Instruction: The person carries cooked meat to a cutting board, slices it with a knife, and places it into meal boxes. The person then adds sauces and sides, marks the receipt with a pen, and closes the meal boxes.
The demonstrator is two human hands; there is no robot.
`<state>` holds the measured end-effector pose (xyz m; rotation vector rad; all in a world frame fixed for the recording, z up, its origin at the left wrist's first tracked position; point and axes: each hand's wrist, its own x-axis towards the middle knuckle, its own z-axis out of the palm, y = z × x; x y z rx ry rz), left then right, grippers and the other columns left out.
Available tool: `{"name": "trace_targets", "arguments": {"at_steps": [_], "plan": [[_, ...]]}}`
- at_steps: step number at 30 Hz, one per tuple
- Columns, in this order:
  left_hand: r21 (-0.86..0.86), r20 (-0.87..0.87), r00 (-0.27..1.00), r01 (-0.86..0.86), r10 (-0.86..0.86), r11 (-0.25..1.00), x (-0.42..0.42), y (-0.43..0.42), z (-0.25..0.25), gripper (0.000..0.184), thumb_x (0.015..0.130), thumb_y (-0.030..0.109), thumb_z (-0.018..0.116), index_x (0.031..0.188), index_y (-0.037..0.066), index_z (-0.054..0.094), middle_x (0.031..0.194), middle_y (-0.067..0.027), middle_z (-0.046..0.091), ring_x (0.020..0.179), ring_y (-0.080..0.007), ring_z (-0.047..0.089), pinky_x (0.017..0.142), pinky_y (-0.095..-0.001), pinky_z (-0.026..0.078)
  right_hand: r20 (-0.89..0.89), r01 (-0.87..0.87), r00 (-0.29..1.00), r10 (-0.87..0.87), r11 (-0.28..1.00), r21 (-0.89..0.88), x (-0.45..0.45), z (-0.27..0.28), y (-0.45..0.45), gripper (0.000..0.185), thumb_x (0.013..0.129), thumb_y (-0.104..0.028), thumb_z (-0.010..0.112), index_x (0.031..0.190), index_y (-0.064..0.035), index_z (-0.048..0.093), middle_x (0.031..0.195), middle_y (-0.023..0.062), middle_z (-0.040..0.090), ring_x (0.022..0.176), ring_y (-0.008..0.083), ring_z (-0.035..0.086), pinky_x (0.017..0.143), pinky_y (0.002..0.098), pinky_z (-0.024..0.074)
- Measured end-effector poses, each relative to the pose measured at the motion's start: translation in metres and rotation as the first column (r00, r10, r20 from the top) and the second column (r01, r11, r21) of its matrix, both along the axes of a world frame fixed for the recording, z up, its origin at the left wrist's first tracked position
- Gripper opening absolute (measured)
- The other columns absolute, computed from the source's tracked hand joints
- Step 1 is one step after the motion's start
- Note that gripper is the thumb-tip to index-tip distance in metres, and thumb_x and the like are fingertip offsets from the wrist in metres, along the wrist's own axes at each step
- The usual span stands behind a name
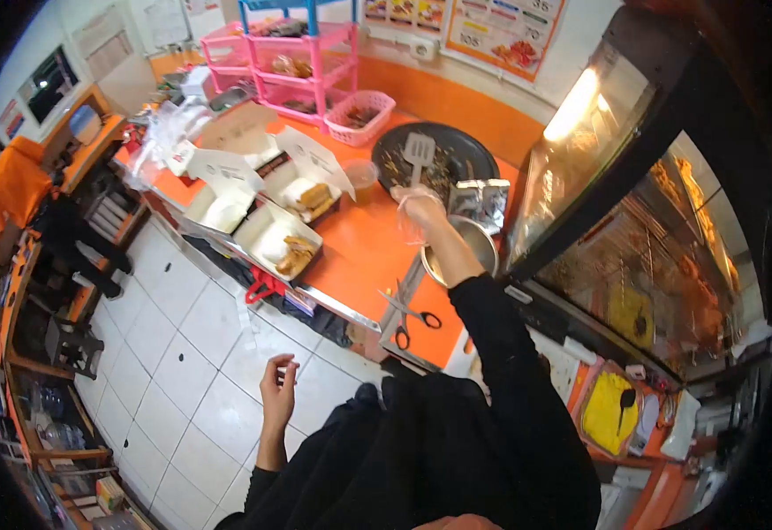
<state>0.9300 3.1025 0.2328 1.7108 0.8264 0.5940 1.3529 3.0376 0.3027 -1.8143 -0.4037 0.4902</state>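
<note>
My right hand point(423, 212), in a thin clear plastic glove, is closed around the handle of a slotted spatula point(419, 150). The spatula's pale head lies over a black pan point(479, 159) with dark, chopped-looking food point(441, 174) in it. Just below this hand stands a metal bowl point(485, 246), partly covered by my forearm. Over the floor, away from the table, my left hand point(278, 389) hangs with loosely bent, parted fingers and nothing in it. Open food boxes point(291, 276) with white rice point(261, 240) and golden-brown pieces point(295, 256) stand left of the pan.
Scissors point(417, 314) lie near the orange table's point(342, 265) front edge. A plastic cup point(361, 179), a silver packet point(481, 201) and a pink basket point(359, 117) surround the pan. A glass food warmer point(616, 221) rises at right. Another person point(28, 194) stands far left.
</note>
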Motion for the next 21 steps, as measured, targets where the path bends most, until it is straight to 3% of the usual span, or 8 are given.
{"name": "trace_targets", "arguments": {"at_steps": [3, 5, 8, 10, 13, 16, 20, 21], "plan": [[0.024, 0.008, 0.991, 0.134, -0.135, 0.991, 0.028, 0.016, 0.003, 0.02, 0.093, 0.017, 0.056, 0.109, 0.005, 0.06, 0.092, -0.0041, 0.065, 0.07, -0.0086, 0.055, 0.058, -0.0229, 0.044, -0.03, -0.162, 0.983, 0.18, 0.934, 0.318, -0.057, 0.043, -0.067, 0.051, 0.088, -0.024, 0.065, 0.131, -0.002, 0.048, 0.128, 0.0103, 0.052, 0.12, 0.0179, 0.045, 0.099, 0.0296, 0.0371], [0.041, 0.045, 0.979, 0.197, -0.199, 0.979, 0.051, 0.021, 0.001, 0.02, 0.094, 0.017, 0.056, 0.109, 0.004, 0.06, 0.092, -0.0047, 0.066, 0.07, -0.0088, 0.055, 0.059, -0.0229, 0.043, 0.073, -0.22, 0.975, 0.21, 0.957, 0.187, -0.105, 0.096, -0.135, 0.046, 0.089, -0.022, 0.065, 0.128, -0.0016, 0.05, 0.126, 0.0084, 0.053, 0.12, 0.0185, 0.046, 0.1, 0.0318, 0.0378], [0.044, 0.098, 0.943, 0.316, -0.319, 0.948, 0.089, 0.013, 0.012, 0.02, 0.094, 0.017, 0.055, 0.108, 0.004, 0.06, 0.092, -0.005, 0.066, 0.07, -0.0084, 0.054, 0.06, -0.0226, 0.043, 0.096, -0.162, 0.984, 0.15, 0.978, 0.134, -0.134, 0.106, -0.247, 0.042, 0.088, -0.022, 0.066, 0.124, -0.0041, 0.053, 0.114, 0.0084, 0.059, 0.116, 0.0185, 0.052, 0.096, 0.0329, 0.0434], [0.044, 0.121, 0.905, 0.405, -0.407, 0.913, 0.112, -0.001, 0.023, 0.02, 0.094, 0.017, 0.055, 0.108, 0.003, 0.06, 0.091, -0.0048, 0.065, 0.071, -0.008, 0.054, 0.061, -0.0224, 0.044, 0.145, -0.022, 0.988, 0.05, 0.981, -0.191, -0.141, 0.077, -0.32, 0.051, 0.083, -0.027, 0.071, 0.126, -0.0042, 0.052, 0.116, 0.0123, 0.057, 0.119, 0.0225, 0.051, 0.096, 0.0342, 0.0437], [0.006, 0.13, 0.838, 0.534, -0.53, 0.845, 0.14, -0.03, 0.037, 0.02, 0.094, 0.015, 0.056, 0.109, 0.003, 0.06, 0.088, -0.0038, 0.064, 0.071, -0.0074, 0.053, 0.062, -0.0219, 0.043, 0.283, 0.182, 0.959, -0.011, 0.791, -0.584, -0.167, 0.034, -0.363, 0.07, 0.073, -0.033, 0.078, 0.131, -0.0067, 0.049, 0.126, 0.0187, 0.051, 0.124, 0.0298, 0.047, 0.1, 0.0365, 0.0404], [0.026, 0.122, 0.755, 0.646, -0.644, 0.763, 0.163, -0.069, 0.044, 0.02, 0.093, 0.013, 0.056, 0.11, 0.003, 0.059, 0.088, -0.0032, 0.065, 0.07, -0.0071, 0.052, 0.062, -0.0223, 0.042, 0.372, 0.312, 0.927, -0.046, 0.646, -0.697, -0.189, -0.007, -0.375, 0.089, 0.064, -0.038, 0.082, 0.137, -0.0083, 0.043, 0.136, 0.0241, 0.043, 0.128, 0.0379, 0.04, 0.106, 0.0393, 0.0343], [0.015, 0.086, 0.654, 0.753, -0.751, 0.658, 0.176, -0.119, 0.048, 0.02, 0.094, 0.014, 0.055, 0.111, 0.005, 0.059, 0.089, -0.0018, 0.066, 0.068, -0.0066, 0.051, 0.062, -0.0227, 0.041, 0.272, 0.232, 0.962, -0.009, 0.549, -0.803, -0.187, -0.034, -0.374, 0.098, 0.06, -0.039, 0.081, 0.143, -0.0099, 0.036, 0.143, 0.027, 0.034, 0.132, 0.0441, 0.032, 0.11, 0.0443, 0.0278], [0.011, 0.081, 0.647, 0.76, -0.758, 0.65, 0.176, -0.129, 0.053, 0.02, 0.094, 0.014, 0.055, 0.111, 0.005, 0.059, 0.089, -0.0015, 0.066, 0.069, -0.0065, 0.051, 0.062, -0.0226, 0.041, 0.27, 0.259, 0.961, -0.069, 0.571, -0.779, -0.183, -0.049, -0.378, 0.096, 0.059, -0.039, 0.081, 0.141, -0.0126, 0.038, 0.145, 0.0273, 0.03, 0.133, 0.0453, 0.029, 0.11, 0.0501, 0.0261]]}}
